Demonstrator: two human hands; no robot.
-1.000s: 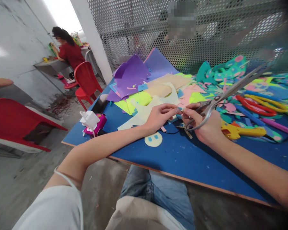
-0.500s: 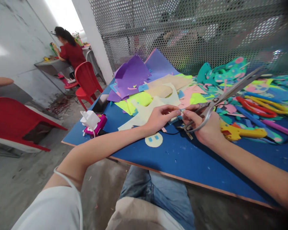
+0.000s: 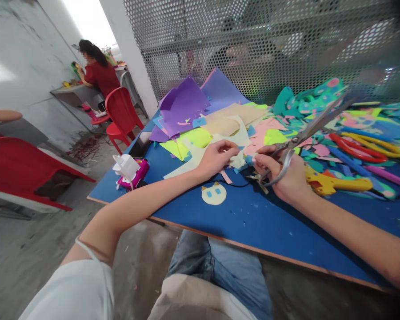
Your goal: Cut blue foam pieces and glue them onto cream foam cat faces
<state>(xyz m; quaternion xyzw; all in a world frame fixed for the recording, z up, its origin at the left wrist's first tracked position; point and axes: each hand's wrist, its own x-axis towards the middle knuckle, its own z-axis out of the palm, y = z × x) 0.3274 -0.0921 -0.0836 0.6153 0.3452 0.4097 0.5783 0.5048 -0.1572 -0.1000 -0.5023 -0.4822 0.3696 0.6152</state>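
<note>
My right hand (image 3: 286, 173) has a pair of scissors (image 3: 308, 131) hooked in it, blades pointing up and away to the right. At its thumb and fingertip is a small light-blue scrap (image 3: 249, 159). My left hand (image 3: 218, 158) is closed, thumb against the curled fingers, over cream foam sheet (image 3: 205, 149); whatever it pinches is too small to make out. The two hands are a little apart. In front of them lies a cream cat-head cutout (image 3: 214, 194) with two blue squares as eyes and small tan ears.
On the blue table (image 3: 200, 218) are purple foam sheets (image 3: 182, 106), a yellow glue gun (image 3: 336, 183), red-handled scissors (image 3: 356, 149), many scraps and a white plug (image 3: 126, 165) on a pink box. A perforated metal screen (image 3: 253, 44) stands behind. A person in red (image 3: 102, 75) sits far left.
My left hand has drawn back left from my right fingertips, opening a gap between them. The cutout's ears now show. The scissors remain in my right hand.
</note>
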